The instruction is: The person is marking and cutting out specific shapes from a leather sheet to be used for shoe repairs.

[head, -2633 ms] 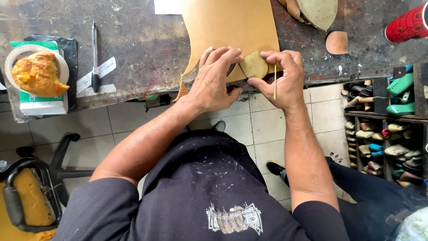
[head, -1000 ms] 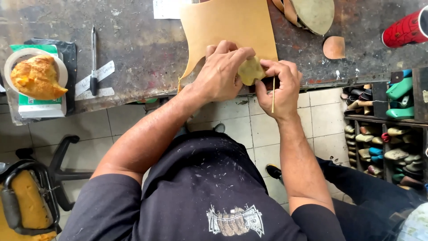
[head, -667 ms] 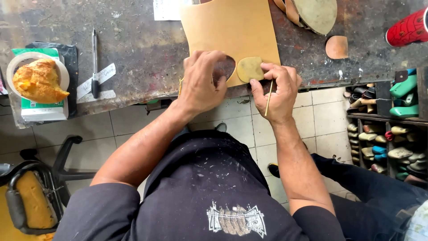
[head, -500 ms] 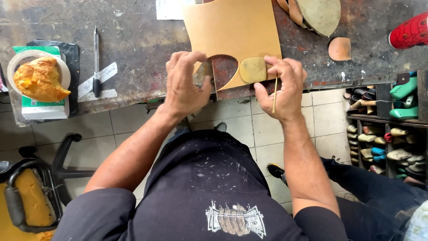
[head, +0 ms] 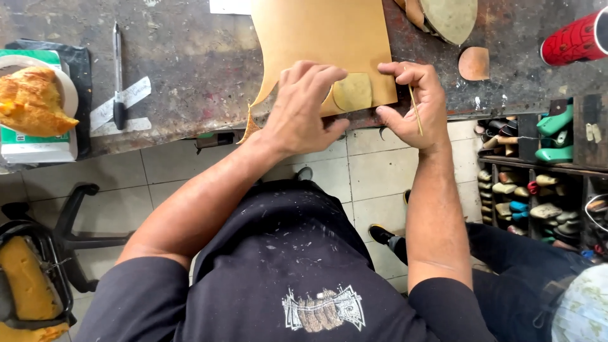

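A tan leather sheet lies on the dark workbench, its near edge at the bench's front. A small rounded pattern piece rests on the sheet's lower right corner. My left hand lies flat on the sheet just left of that piece, fingertips touching its edge. My right hand is at the sheet's right corner, pinching a thin stick-like tool that points toward me.
A pen and paper strips lie at left, beside a plate with a bread piece. Shoe soles, a small leather piece and a red can sit at right. Shelves of shoe lasts stand below, an office chair lower left.
My left hand lifted off the pattern piece, swung left, then came back flat onto the sheet beside it. The pattern piece now lies flat on the sheet's corner. My right hand still holds the tool.
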